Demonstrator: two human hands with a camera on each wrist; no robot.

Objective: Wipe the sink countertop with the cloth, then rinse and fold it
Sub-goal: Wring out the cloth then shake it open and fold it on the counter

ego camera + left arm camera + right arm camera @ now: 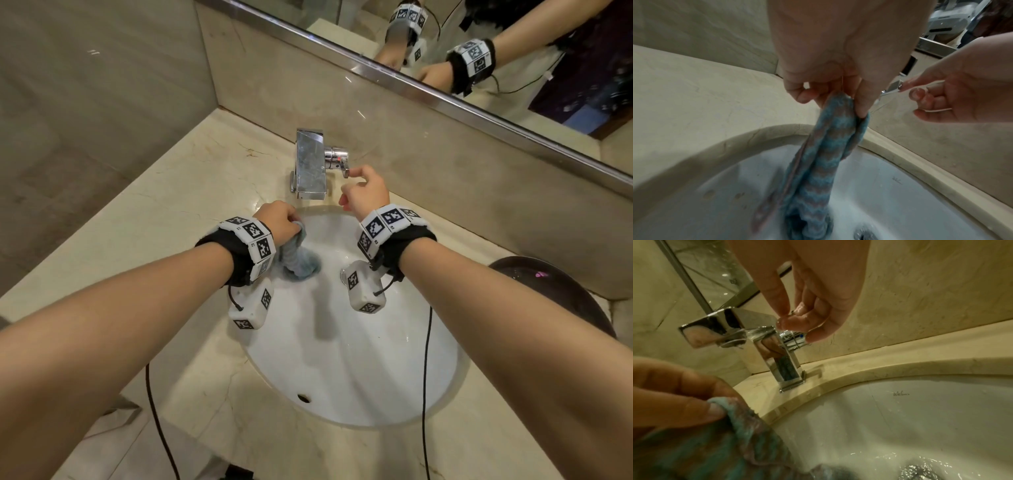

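Note:
A blue-and-grey zigzag cloth point(297, 261) point(830, 162) point(740, 443) hangs bunched from my left hand point(277, 219) point(832, 100) point(684, 399), which grips its top end over the back of the white sink basin point(359, 359). The cloth's lower end lies in the bowl beside the drain point(865, 233). My right hand point(347, 186) point(920, 99) point(797, 321) is at the chrome faucet point(310, 164). Its index fingertip rests on the end of the side lever point(344, 169) point(894, 86), and its other fingers are loosely curled. Water glistens around the drain point(920, 470).
The beige marble countertop point(171, 212) surrounds the basin, with a wall on the left and a backsplash under a mirror point(445, 51) behind. A dark rounded object point(555, 291) sits at the right edge. Black cables point(424, 377) hang from both wrists over the sink.

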